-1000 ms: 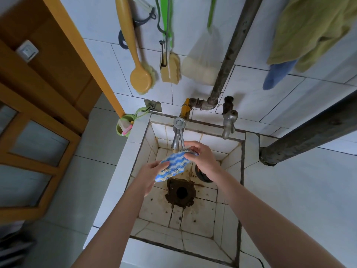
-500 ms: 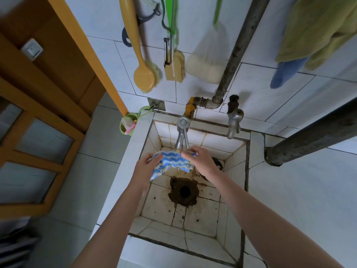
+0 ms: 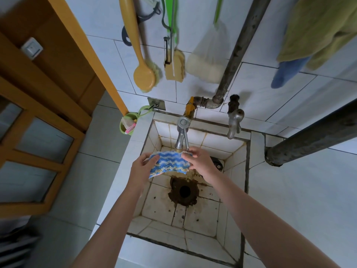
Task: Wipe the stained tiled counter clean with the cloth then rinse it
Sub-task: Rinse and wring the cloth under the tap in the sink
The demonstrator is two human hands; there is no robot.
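A blue-and-white wavy striped cloth (image 3: 168,164) with yellowish stains is stretched flat between both hands, directly under the spout of the chrome tap (image 3: 182,132). My left hand (image 3: 142,170) pinches its left edge. My right hand (image 3: 200,161) grips its right edge, close to the tap's lever. The cloth hangs over the stained tiled sink basin (image 3: 160,207), above the dark, grimy drain hole (image 3: 184,191). I cannot tell whether water is running.
A second old tap (image 3: 234,120) and rusty pipes (image 3: 235,53) are on the back wall. Brushes (image 3: 144,74), a sponge (image 3: 174,69) and a bagged sponge hang above. A green cup (image 3: 128,123) hangs at the left rim. A thick pipe (image 3: 309,140) juts in at right.
The cloth, held bunched and tilted a second ago, has been spread out wide between both hands under the tap. The left hand moved up and left.
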